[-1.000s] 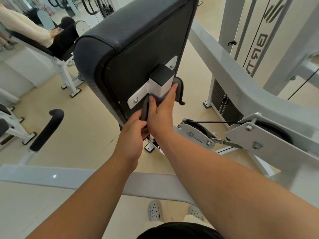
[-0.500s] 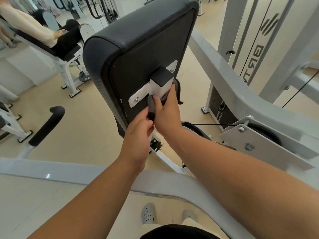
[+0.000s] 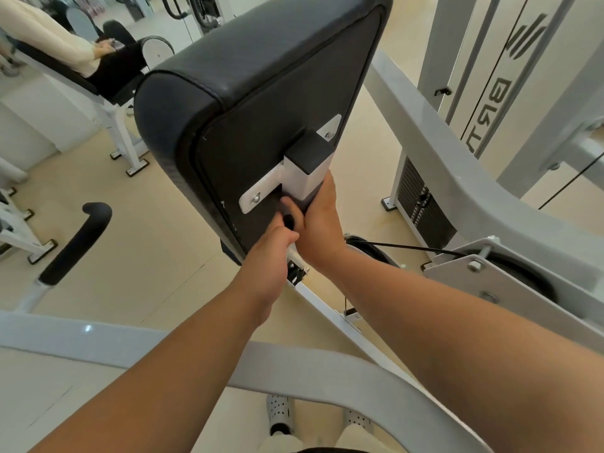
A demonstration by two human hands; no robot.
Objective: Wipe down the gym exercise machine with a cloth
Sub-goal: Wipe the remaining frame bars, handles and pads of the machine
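Entry, head view only.

Position: the dark cloth (image 3: 289, 220) is wrapped on the white support post (image 3: 302, 183), just under its black cap (image 3: 309, 152), behind the black back pad (image 3: 261, 76). Only a small fold shows, between the two hands.

Grips: the right hand (image 3: 322, 223), at 3 o'clock of the cloth, clasps the post with the cloth under it. Its thumb is in front and its fingers are round the far side, hidden. The left hand (image 3: 269, 256), at 7 o'clock, has its fingers curled tight on the cloth's lower end. Both holds are narrow and closed on fabric.

My judgement of the step: rubbing the post and mounting bracket (image 3: 258, 197). The rest of the frame looks yet to be done.

Risks from here:
- The cloth could catch on the bracket bolt at 10 o'clock of the fold, which would drag it out of the left pinch.
- The adjustment latch (image 3: 295, 273) is directly at 6 o'clock, so a downward stroke could knock the knuckles on it or trip it.
- The cable (image 3: 405, 246) and pulley plate (image 3: 483, 279) lie at 4 o'clock, and a loose cloth tail could be drawn in there.
- Hard sideways pressure might swing the pad.
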